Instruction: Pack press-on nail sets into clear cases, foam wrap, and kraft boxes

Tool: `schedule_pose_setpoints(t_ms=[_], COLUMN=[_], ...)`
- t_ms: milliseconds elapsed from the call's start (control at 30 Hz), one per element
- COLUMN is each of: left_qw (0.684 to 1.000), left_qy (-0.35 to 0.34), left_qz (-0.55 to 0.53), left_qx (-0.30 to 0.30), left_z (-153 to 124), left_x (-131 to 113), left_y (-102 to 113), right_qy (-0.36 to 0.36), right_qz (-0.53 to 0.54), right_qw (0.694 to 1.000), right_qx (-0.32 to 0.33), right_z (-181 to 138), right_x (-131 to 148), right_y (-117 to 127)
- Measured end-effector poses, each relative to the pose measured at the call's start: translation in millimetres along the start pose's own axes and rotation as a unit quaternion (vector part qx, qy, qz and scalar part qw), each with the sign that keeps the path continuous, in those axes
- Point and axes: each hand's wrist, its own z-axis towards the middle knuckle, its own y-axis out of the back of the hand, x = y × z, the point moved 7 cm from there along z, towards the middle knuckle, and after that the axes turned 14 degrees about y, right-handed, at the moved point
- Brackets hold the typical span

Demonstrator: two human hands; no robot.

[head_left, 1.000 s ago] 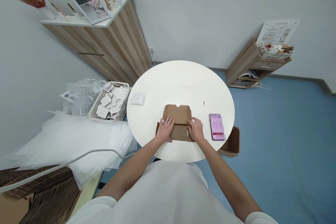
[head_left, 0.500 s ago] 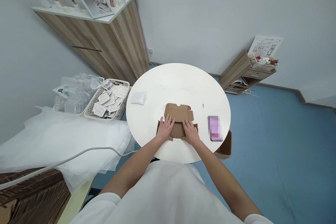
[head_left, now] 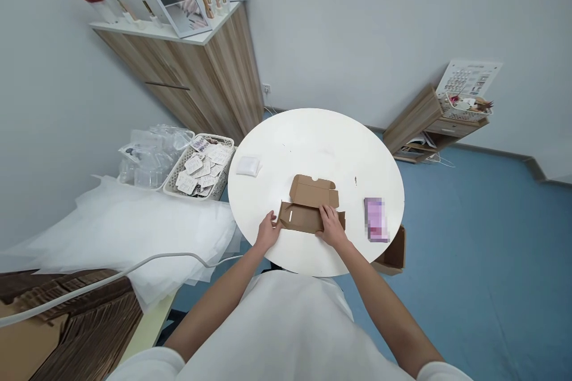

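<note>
The half-curled left hand [head_left: 269, 231] touches the cardboard box [head_left: 306, 218], any pinch unclear; to its right, the right hand [head_left: 331, 226] rests open across it.

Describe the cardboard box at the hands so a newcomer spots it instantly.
Find the round white table. Toward the person's side lies an opened cardboard box, left hand at its left end, right hand on its right. Unlike the white packet and the phone flanking it, it's brown with a notched flap.
</note>
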Motion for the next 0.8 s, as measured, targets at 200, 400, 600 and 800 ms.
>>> schedule_pose_setpoints(t_ms=[200,400,600,800], left_qw=[1.000,0.997,0.998,0.997], left_qy=[0.003,0.006,-0.041,-0.074], left_qz=[-0.016,-0.035,-0.018,0.016], left_qx=[-0.023,-0.072,-0.054,-0.019], left_z=[0.4,0.2,-3.6,-18.2], left_x=[-19.7,-24.0,-44.2,-48.1], left_y=[4.3,8.6,-10.5,-16.4], right_qy=[-0.004,-0.001,0.008,0.021], right_qz=[0.014,0.025,0.020,0.009], right_qw=[1.000,1.000,1.000,1.000], right_qx=[-0.010,-0.010,0.008,0.005], right_z=[1.9,2.1,6.2,7.6], right_x=[2.6,5.0,6.4,7.7], right_y=[0.2,-0.3,-1.7,0.4])
